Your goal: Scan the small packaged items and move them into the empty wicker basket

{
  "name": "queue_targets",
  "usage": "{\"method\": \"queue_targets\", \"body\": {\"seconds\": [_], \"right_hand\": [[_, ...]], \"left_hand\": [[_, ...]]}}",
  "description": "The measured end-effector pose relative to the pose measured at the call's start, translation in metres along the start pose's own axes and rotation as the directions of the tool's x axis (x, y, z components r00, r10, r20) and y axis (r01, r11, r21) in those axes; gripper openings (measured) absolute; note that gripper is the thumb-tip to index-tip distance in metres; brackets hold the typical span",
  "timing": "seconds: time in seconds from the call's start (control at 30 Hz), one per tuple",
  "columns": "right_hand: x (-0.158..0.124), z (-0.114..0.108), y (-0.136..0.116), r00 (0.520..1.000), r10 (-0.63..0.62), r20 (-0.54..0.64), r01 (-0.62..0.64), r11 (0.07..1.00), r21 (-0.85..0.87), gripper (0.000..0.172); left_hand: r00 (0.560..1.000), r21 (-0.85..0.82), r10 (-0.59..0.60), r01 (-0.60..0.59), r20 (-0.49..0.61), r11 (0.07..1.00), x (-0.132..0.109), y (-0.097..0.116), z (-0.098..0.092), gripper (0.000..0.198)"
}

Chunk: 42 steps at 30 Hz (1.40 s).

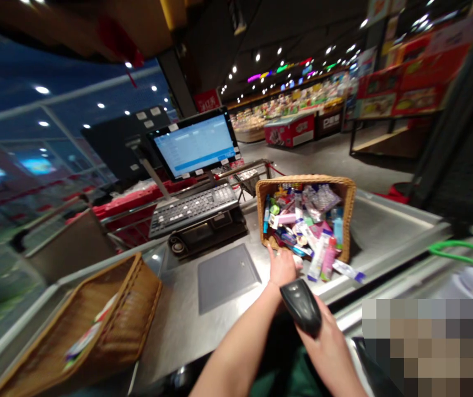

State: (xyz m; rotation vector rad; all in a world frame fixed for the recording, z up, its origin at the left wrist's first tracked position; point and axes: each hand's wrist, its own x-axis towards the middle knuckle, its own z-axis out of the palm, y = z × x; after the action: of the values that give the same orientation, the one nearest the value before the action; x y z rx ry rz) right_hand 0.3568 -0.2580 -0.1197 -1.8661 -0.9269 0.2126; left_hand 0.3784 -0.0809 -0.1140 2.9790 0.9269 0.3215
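A wicker basket (352,215) is tipped with its opening towards me, full of small packaged goods (296,218). Several packs, among them a pink tube (328,262) and a white-and-purple box (320,255), reach over its lower rim. My left hand (283,267) is at that rim, left of these packs, its fingers stretched apart; the fingertips are partly lost among the goods. Closer to me, my right hand (329,342) is wrapped round a black handheld barcode scanner (300,306), its head pointing towards the basket. The scanner's handle is mostly hidden. A white-and-purple pack (349,271) lies on the counter beside the basket.
A second wicker basket (137,309) with a few packs in it leans at the left. Behind the counter (174,336) stand a keyboard (195,208) and a lit monitor (197,144). A grey pad (226,278) lies mid-counter. A green cord (455,246) is at the right.
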Motion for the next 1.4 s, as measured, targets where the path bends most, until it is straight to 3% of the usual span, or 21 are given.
{"method": "queue_targets", "body": {"seconds": [0.1,0.3,0.47,0.6,0.73,0.93,1.27,1.4], "right_hand": [[0.0,0.001,0.001,1.0,0.011,0.007,-0.011,1.0,0.007,0.058],[0.002,0.003,-0.004,0.999,-0.026,0.023,0.026,1.0,-0.012,0.052],[0.002,0.004,-0.004,0.994,-0.1,0.043,0.103,0.991,-0.082,0.048],[-0.002,0.006,-0.004,0.992,-0.124,0.036,0.128,0.983,-0.131,0.051],[-0.004,0.009,-0.01,0.989,-0.126,0.076,0.133,0.987,-0.09,0.052],[-0.006,0.017,-0.018,0.98,-0.16,0.115,0.17,0.982,-0.086,0.05],[-0.014,0.012,-0.038,0.965,-0.244,0.1,0.252,0.964,-0.079,0.05],[-0.017,0.013,-0.039,0.968,-0.224,0.114,0.23,0.972,-0.046,0.052]], "left_hand": [[0.999,-0.004,-0.026,0.026,0.025,1.0,-0.005,0.0,-0.001,0.038],[0.983,-0.055,-0.125,0.134,0.132,0.99,-0.006,-0.002,-0.014,0.042],[0.965,-0.147,-0.257,0.261,0.042,0.954,-0.016,-0.009,-0.014,0.046],[0.877,-0.245,-0.469,0.435,-0.103,0.866,-0.032,-0.017,-0.015,0.042],[0.79,-0.307,-0.584,0.518,-0.186,0.799,-0.045,-0.029,-0.029,0.038],[0.704,-0.343,-0.66,0.571,-0.261,0.745,-0.055,-0.047,-0.044,0.035],[0.601,-0.378,-0.748,0.646,-0.282,0.663,-0.074,-0.068,-0.048,0.038],[0.571,-0.384,-0.767,0.664,-0.294,0.642,-0.081,-0.074,-0.049,0.036]]}}
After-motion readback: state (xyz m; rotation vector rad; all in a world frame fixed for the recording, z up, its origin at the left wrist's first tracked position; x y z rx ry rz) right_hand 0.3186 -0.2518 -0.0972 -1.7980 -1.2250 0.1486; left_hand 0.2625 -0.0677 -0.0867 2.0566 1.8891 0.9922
